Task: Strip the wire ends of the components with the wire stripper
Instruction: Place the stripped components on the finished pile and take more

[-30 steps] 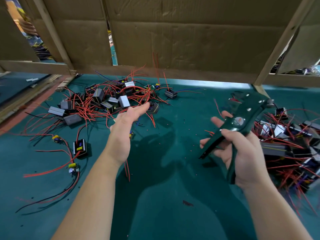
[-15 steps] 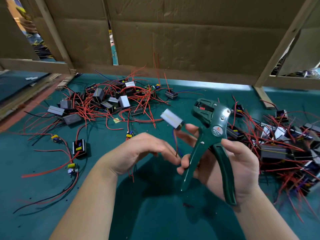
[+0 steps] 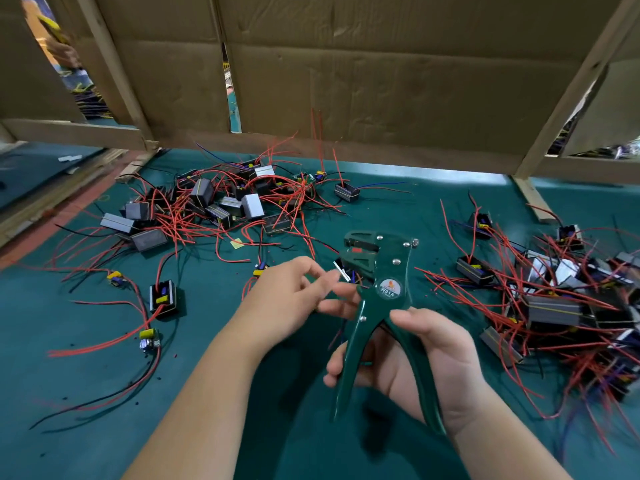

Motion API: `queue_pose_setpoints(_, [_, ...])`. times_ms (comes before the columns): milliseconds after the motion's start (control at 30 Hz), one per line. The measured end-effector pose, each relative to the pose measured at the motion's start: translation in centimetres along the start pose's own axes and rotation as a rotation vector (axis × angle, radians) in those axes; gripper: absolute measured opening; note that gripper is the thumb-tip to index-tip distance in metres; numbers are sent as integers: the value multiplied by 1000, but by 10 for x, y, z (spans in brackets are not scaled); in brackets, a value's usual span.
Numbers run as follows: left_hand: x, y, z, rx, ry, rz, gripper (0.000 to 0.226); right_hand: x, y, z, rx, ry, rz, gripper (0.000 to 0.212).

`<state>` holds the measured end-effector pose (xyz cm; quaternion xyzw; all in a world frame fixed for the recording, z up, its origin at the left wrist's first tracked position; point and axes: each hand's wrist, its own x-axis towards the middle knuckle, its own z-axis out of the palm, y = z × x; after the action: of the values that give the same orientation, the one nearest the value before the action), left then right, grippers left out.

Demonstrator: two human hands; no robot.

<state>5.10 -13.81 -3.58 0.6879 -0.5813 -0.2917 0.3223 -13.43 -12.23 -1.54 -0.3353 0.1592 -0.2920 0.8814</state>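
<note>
Head view. The right hand (image 3: 427,370) grips the green wire stripper (image 3: 382,294) by its two handles: the thumb lies over the right handle and the fingers (image 3: 335,370) curl round the left one. The handles stand spread apart and the tool head points away from the person, above the middle of the green surface (image 3: 69,445).

The left hand (image 3: 289,301) is held just left of the tool head, fingers partly curled, fingertips (image 3: 330,277) close to the stripper. A small component (image 3: 342,271) sits at those fingertips, touching or just beside the left side of the tool head. Motion blur hides whether the left hand pinches its wire; this cannot be told.

A left pile of components (image 3: 214,206), grey and black blocks with tangled red wires, lies toward the far left corner of the surface. A right pile of components (image 3: 554,303) lies along the right edge. One black component with yellow parts (image 3: 162,297) stands apart near the left edge, with a yellow capacitor assembly (image 3: 149,337) just nearer the person and joined to it by a red wire. One component with a blue wire (image 3: 346,192) lies apart toward the far edge.

A cardboard wall (image 3: 381,81) on a wooden frame (image 3: 571,91) closes the far edge.
</note>
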Motion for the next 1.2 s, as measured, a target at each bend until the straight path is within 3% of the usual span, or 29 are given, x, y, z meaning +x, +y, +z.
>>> queue_pose_setpoints(100, [-1,13,10,316,214,-121,66,1,-7,-3,84,83,-84,80])
queue_pose_setpoints(167, [-2,24,21,417,244,-133,73,0,-12,-5,122,121,-142,78])
queue_pose_setpoints(233, [-4,29,32,488,173,-91,66,-1,-17,-6,164,145,-184,78])
queue_pose_setpoints(300, [-3,29,36,480,107,-41,45,-2,-21,-9,189,177,-223,78])
queue_pose_setpoints(400, [-2,20,20,478,171,-56,15,-4,-25,-11,180,210,-255,81])
queue_pose_setpoints(567, [-9,2,-23,820,231,-197,16,-6,-25,-13,158,184,-272,77])
queue_pose_setpoints(667, [-7,4,-30,702,394,-175,42,-6,-24,-14,156,178,-257,78])
queue_pose_setpoints(767, [-1,15,-17,400,569,106,43,-5,-24,-14,161,179,-257,80])
queue_pose_setpoints(833, [7,19,-1,331,531,218,43,-5,-24,-14,163,178,-265,81])
queue_pose_setpoints(1000, [24,14,25,352,231,274,63,-7,-22,-13,153,204,-284,63])
queue_pose_setpoints(1133, [18,10,17,588,261,277,31,-6,-24,-12,167,220,-281,79])
queue_pose_setpoints(1200, [13,9,10,661,301,171,34,-6,-24,-11,168,233,-278,84])
